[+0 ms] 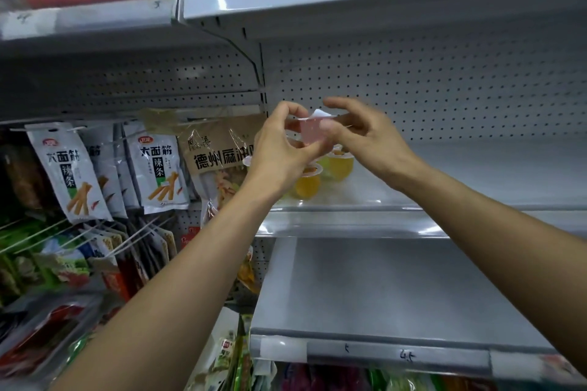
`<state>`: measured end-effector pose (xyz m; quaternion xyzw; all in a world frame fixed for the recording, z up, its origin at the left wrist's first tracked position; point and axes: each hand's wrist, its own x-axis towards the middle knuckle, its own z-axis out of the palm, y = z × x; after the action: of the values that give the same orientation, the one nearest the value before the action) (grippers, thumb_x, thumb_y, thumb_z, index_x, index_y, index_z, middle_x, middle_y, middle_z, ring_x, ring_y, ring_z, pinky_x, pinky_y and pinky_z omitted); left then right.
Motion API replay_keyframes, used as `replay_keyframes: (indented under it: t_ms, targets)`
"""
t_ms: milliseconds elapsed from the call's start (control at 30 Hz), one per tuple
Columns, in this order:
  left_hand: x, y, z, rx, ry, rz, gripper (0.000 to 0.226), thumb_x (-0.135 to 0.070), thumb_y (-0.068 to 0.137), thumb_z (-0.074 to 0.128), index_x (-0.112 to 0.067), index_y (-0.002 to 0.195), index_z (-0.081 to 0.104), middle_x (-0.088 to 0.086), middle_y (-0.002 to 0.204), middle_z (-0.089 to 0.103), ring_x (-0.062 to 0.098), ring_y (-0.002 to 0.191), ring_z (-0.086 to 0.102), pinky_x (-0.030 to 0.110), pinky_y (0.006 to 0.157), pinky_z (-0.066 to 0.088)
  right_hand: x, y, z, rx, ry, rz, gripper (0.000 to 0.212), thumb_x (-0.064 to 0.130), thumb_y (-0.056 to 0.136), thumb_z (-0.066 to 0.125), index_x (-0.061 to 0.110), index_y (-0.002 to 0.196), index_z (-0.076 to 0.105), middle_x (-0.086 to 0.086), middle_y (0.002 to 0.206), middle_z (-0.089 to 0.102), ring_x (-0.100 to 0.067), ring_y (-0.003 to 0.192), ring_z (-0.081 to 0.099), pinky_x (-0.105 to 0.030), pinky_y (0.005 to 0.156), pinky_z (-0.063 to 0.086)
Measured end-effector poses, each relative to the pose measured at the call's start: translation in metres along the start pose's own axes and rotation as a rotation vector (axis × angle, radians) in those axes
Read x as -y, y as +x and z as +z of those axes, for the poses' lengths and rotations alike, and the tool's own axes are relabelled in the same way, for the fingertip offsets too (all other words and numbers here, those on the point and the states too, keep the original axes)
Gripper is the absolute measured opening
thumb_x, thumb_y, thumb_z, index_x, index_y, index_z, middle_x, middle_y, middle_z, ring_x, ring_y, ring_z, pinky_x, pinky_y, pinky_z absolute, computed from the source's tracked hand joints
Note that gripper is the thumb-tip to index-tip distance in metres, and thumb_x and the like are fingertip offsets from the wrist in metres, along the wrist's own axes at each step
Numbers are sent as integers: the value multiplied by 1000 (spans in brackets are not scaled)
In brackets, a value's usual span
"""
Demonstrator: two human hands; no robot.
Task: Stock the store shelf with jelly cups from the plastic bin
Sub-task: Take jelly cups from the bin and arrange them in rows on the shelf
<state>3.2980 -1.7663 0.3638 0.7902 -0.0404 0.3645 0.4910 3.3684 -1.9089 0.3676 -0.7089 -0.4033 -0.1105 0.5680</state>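
One pink jelly cup (pixel 312 134), pinched between left hand (pixel 279 152) and right hand (pixel 365 133), probably for steadiness; yellow jelly cups (pixel 342 166) just below.

Left hand (pixel 282 149) beside right hand (pixel 365 136), aloft.

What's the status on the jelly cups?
Left hand and right hand pinch pink jelly cup. Yellow jelly cups already on shelf. Nothing in the way.
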Motion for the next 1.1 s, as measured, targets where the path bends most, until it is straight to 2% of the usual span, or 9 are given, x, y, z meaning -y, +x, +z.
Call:
replay_keyframes:
  t_ms: [133, 233, 300, 400, 567, 800, 900, 1000, 1100]
  targets:
    - [-6, -7, 4, 63, 92, 5, 59, -23, 73, 84, -24, 119, 46, -9, 107, 59, 15, 88, 69, 43, 78, 59, 3, -5, 1, -28, 70, 35, 26, 13, 84, 73, 23, 106, 64, 0, 97, 70, -8, 84, 65, -16, 68, 51]
    - [2, -9, -4, 16, 567, 116, 52, -46, 80, 74, -31, 123, 49, -11, 117, 59, 12, 107, 55, 35, 92, 43, -11, -11, -7, -76, -10, 105, 30, 11, 80, 76, 18, 106, 63, 0, 95, 67, -10, 79, 64, -15, 63, 51]
    - [8, -12, -6, 4, 925, 178, 43, -62, 82, 63, -37, 116, 57, -13, 121, 61, 15, 114, 46, 34, 86, 26, -24, -16, -10, -58, -86, 152, 34, 11, 76, 79, 16, 106, 63, 1, 96, 66, -10, 76, 65, -15, 60, 50]
    - [17, -17, -2, 74, 1111, 161, 47, -72, 77, 59, -39, 111, 64, -14, 121, 63, 17, 117, 41, 37, 86, 21, -40, -23, -9, -22, -201, 203, 37, 16, 74, 82, 20, 104, 61, 3, 98, 66, -10, 78, 66, -17, 63, 51]
    - [20, -17, 2, 69, 1140, 199, 39, -59, 79, 68, -37, 111, 66, -12, 115, 67, 14, 115, 42, 36, 88, 21, -50, -25, -3, -9, -212, 241, 31, 18, 75, 79, 23, 99, 61, 1, 92, 68, -22, 79, 70, -33, 71, 59]
    - [22, -16, 1, 97, 1106, 175, 31, -52, 82, 67, -35, 108, 64, -14, 119, 65, 16, 117, 45, 37, 90, 22, -54, -23, -1, 38, -296, 217, 30, 24, 77, 75, 27, 102, 59, -3, 96, 68, -16, 75, 65, -26, 67, 53]
    - [22, -18, 2, 109, 1090, 130, 35, -51, 84, 66, -35, 114, 60, -12, 125, 61, 16, 119, 44, 36, 91, 22, -51, -26, -3, 68, -427, 190, 39, 33, 80, 73, 29, 115, 56, -5, 114, 62, -20, 93, 62, -31, 80, 53]
    - [18, -28, -2, 87, 1026, 84, 44, -50, 86, 64, -34, 126, 54, -9, 133, 55, 17, 124, 43, 36, 97, 25, -41, -38, -8, 14, -682, 125, 54, 44, 85, 65, 28, 133, 47, -6, 131, 49, -24, 119, 48, -36, 91, 44]
    - [14, -48, -9, 17, 891, 93, 39, -48, 87, 63, -35, 123, 55, -11, 126, 55, 15, 119, 47, 38, 97, 31, -25, -57, -10, -118, -777, -58, 45, 37, 89, 60, 25, 131, 51, -2, 129, 49, -21, 120, 44, -33, 87, 38]
